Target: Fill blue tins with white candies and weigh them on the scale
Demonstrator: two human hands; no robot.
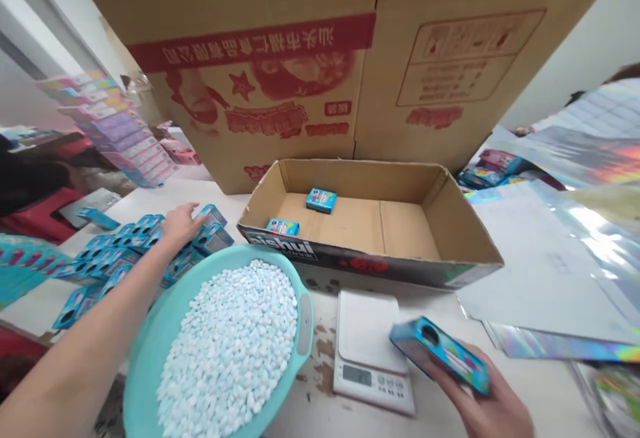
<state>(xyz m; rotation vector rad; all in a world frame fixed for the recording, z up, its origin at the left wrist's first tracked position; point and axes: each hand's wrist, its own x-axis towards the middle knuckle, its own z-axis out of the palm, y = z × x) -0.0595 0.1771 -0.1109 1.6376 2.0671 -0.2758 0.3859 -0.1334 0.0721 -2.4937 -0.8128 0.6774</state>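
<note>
My right hand (495,395) is closed around a small blue candy box (445,353), holding it tilted beside and partly over the right edge of a white digital scale (373,331). A round dark hole shows in the box's upper face. On the left, my left hand (181,223) reaches over rows of similar blue boxes (117,248), its visible fingers apart near a box (213,215) at the right end. Between my arms stands a turquoise basin (305,291) full of small white and pale blue pellets (230,351).
Behind the scale is a shallow open carton (435,268) with two blue boxes (321,200) lying in it. A large cardboard sheet (310,78) rises at the back. Shiny silvery sheets (545,265) lie at right; stacked pink and purple boxes (117,125) stand at far left.
</note>
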